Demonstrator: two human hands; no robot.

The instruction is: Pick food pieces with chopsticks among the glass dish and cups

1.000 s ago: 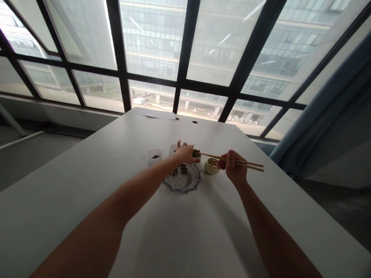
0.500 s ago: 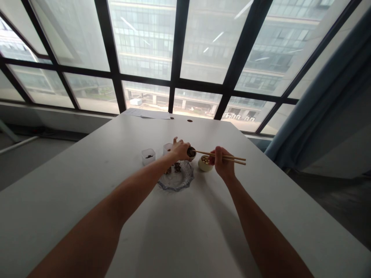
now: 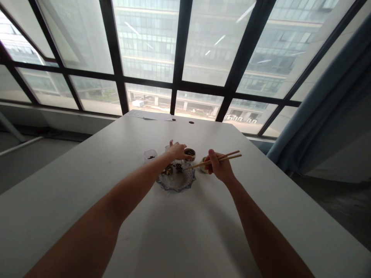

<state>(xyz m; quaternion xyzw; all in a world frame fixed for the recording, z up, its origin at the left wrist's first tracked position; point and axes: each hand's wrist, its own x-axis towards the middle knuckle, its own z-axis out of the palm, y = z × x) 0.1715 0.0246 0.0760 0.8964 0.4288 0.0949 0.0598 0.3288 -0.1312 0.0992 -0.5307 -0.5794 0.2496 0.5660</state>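
Note:
My left hand [image 3: 177,151] grips the near-left rim of a small round bowl [image 3: 190,151] with dark pieces inside. In my right hand [image 3: 219,166] is a pair of wooden chopsticks [image 3: 232,155]; their tips point left, over the right side of a clear scalloped glass dish [image 3: 178,188]. Dark pieces [image 3: 179,168] and a brownish, yellowish heap [image 3: 168,170] lie in that dish. Partly hidden behind my right fingers stands a pale yellow bowl [image 3: 203,166]. What my left thumb does is hard to make out.
A white square cup [image 3: 150,155] with dark bits stands left of the dish, and another white cup [image 3: 167,148] is mostly hidden behind my left hand. Papers [image 3: 150,115] lie at the far edge of the white table [image 3: 116,154]. A blue curtain [image 3: 313,104] hangs at the right.
The chopstick tips have moved from the small bowl down and left to over the glass dish. The small bowl, tilted before, now sits more level in my left hand.

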